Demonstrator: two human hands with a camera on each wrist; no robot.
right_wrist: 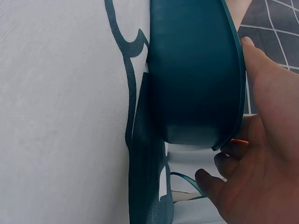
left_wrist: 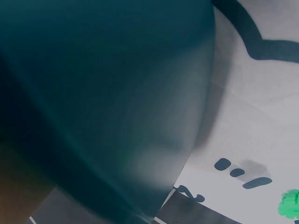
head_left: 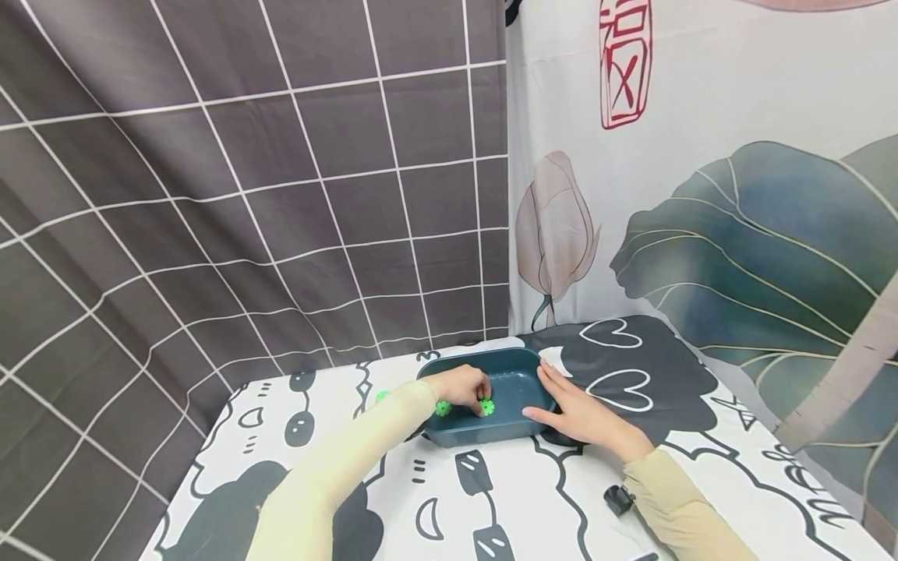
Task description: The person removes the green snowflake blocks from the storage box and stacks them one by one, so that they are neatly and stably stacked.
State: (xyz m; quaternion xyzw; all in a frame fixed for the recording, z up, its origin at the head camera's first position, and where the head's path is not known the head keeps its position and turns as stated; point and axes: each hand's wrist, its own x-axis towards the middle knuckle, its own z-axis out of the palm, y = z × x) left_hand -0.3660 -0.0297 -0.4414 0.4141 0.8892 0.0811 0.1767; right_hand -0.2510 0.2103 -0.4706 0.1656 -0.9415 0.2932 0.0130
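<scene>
A dark teal plastic bin (head_left: 449, 440) stands on the patterned cloth in the head view. My left hand (head_left: 459, 386) reaches down into it, pinching a green flower-shaped piece (head_left: 487, 407) between thumb and fingertips. Another green flower-shaped piece (head_left: 443, 408) lies under that hand, near the bin's left end. My right hand (head_left: 585, 413) holds the right end of the bin, thumb at the front rim and fingers along the end wall; the right wrist view shows this hand (right_wrist: 266, 149) close up at the rim. The bin's outside fills much of the left wrist view, hiding the left fingers.
A third green piece (head_left: 382, 396) lies on the cloth left of the bin, partly behind the left sleeve. The cloth (head_left: 449, 514) is white with dark drawings. A grey grid curtain (head_left: 337, 195) and a flower-printed curtain (head_left: 561, 234) hang behind. A small black device (head_left: 619, 499) sits by the right sleeve.
</scene>
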